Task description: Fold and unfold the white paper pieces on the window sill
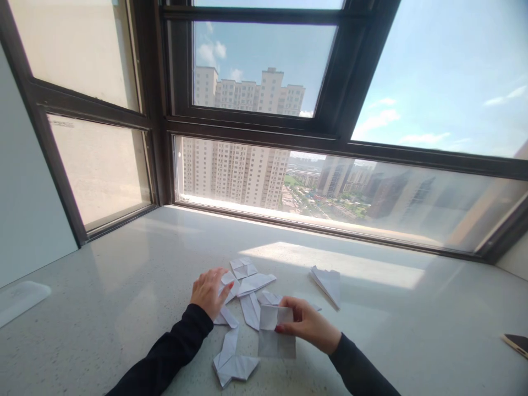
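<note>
My right hand (307,323) pinches a creased white sheet of paper (277,344) between thumb and fingers, above the light speckled sill (165,352). My left hand (209,291) is at a folded paper piece (231,287) in the pile, thumb and fingers apart around its near side; its far fingertips are partly hidden. Beside the hands lie several folded white papers, among them a squarish one (244,268), a pointed one (256,283) and a long strip (250,309). Closer to me is an angular folded paper shape (235,367).
A triangular folded paper (329,286) lies apart to the right of the pile. At the far left is a translucent white flat item (22,300); at the right edge, a dark object with a light rim (516,344). Dark-framed windows (256,129) border the sill.
</note>
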`<state>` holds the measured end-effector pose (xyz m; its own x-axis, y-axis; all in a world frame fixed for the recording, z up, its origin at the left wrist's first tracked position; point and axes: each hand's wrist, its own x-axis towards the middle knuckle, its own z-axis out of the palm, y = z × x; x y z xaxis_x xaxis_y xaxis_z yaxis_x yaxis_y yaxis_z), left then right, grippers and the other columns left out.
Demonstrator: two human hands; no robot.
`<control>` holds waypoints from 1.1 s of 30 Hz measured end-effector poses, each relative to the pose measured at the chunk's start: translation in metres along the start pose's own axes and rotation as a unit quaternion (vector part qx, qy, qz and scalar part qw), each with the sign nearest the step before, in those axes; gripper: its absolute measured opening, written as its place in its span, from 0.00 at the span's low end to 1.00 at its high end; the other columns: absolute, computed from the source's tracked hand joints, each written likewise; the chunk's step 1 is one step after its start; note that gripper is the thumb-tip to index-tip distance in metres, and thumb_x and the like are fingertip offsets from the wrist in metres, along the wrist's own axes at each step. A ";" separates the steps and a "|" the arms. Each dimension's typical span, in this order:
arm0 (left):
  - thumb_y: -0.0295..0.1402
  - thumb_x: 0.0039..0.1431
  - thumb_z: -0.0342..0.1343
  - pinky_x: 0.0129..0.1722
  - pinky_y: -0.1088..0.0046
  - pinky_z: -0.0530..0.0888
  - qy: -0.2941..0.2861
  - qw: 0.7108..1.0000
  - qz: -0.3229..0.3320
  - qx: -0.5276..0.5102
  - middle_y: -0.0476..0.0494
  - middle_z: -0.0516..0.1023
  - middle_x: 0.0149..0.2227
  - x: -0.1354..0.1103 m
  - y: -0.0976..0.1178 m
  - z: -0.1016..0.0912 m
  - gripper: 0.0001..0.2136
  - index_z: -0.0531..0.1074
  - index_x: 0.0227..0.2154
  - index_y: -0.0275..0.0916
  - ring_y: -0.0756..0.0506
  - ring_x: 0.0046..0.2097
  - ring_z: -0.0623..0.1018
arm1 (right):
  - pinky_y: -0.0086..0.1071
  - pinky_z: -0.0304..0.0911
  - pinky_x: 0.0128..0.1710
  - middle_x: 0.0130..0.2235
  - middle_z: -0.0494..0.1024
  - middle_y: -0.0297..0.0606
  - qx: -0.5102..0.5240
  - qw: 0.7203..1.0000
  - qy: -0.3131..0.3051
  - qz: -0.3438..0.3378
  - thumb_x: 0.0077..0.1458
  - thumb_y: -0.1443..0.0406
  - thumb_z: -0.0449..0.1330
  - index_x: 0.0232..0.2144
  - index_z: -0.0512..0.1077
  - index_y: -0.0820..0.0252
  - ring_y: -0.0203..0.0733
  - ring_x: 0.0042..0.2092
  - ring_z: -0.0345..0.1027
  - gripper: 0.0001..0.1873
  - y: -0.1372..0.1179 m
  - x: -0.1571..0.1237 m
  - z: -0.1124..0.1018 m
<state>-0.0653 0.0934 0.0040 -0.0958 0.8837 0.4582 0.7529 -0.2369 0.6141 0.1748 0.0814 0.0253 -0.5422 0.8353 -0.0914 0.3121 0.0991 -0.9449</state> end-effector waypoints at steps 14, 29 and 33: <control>0.29 0.43 0.55 0.53 0.50 0.42 -0.068 0.979 -0.121 0.152 0.43 0.72 0.42 0.000 0.001 0.004 0.27 0.59 0.50 0.42 0.40 0.47 0.68 | 0.22 0.50 0.13 0.19 0.65 0.27 0.089 0.988 0.116 -0.037 0.40 0.48 0.57 0.22 0.63 0.60 0.29 0.17 0.56 0.21 0.031 0.011 0.018; 0.36 0.42 0.55 0.25 0.74 0.69 -0.132 0.853 -0.163 -0.478 0.51 0.68 0.26 -0.010 0.032 0.013 0.13 0.61 0.31 0.37 0.50 0.27 0.70 | 0.23 0.49 0.11 0.16 0.59 0.25 0.015 0.965 0.231 -0.123 0.49 0.50 0.49 0.26 0.62 0.59 0.28 0.14 0.52 0.18 0.015 -0.001 0.031; 0.34 0.41 0.56 0.22 0.77 0.67 -0.166 0.793 -0.227 -0.540 0.52 0.69 0.28 -0.026 0.031 0.030 0.19 0.56 0.37 0.40 0.52 0.24 0.69 | 0.23 0.49 0.11 0.18 0.63 0.27 0.004 0.967 0.227 -0.120 0.50 0.52 0.50 0.32 0.62 0.60 0.28 0.14 0.52 0.17 0.015 -0.002 0.035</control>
<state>-0.0197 0.0750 -0.0085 0.1148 0.9920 -0.0526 -0.3254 0.0876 0.9415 0.1529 0.0622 0.0000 -0.2002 0.9401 0.2758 0.2137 0.3167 -0.9241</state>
